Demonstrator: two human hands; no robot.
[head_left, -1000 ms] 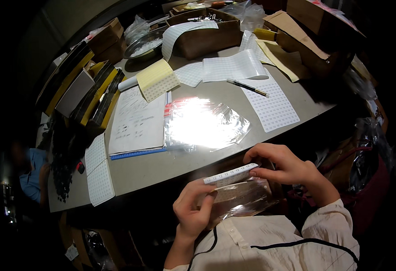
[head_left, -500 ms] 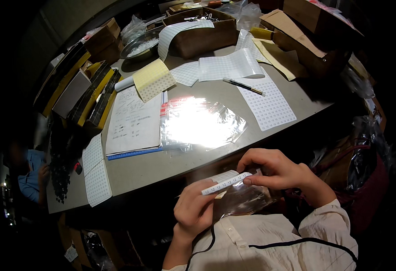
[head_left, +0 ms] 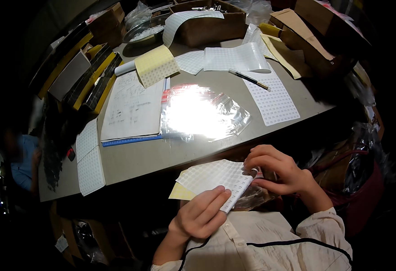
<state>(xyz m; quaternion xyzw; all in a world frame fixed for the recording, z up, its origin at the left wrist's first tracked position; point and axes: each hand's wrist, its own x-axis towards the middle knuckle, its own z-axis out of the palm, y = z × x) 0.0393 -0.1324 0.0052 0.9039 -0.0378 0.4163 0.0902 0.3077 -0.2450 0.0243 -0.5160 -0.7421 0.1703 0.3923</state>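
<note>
Held in front of my chest is a white sheet of small printed stickers (head_left: 213, 175), folded back along its near edge. My left hand (head_left: 201, 213) grips its lower left part, fingers lying over the top. The fingers of my right hand (head_left: 277, 169) are bent at the sheet's far right corner, thumb close to the fold; whether they pinch the sheet or a sticker is hard to make out. A yellow paper corner (head_left: 182, 192) sticks out from under the sheet. Below my right hand hangs a clear plastic bag (head_left: 252, 198), partly hidden.
On the grey table (head_left: 139, 165) lie glaring zip bags (head_left: 198, 113), a written notepad (head_left: 132, 110), a pen (head_left: 250, 80) and more sticker sheets (head_left: 277, 101). Yellow-edged boxes (head_left: 82, 77) stand left, a brown box (head_left: 207, 28) and metal bowl (head_left: 143, 34) behind. Another person (head_left: 24, 160) sits far left.
The sheet, seen nearly edge-on before, is now tilted so its broad face and the yellow corner show. My left hand has moved slightly down; my right hand stays by the sheet's right end.
</note>
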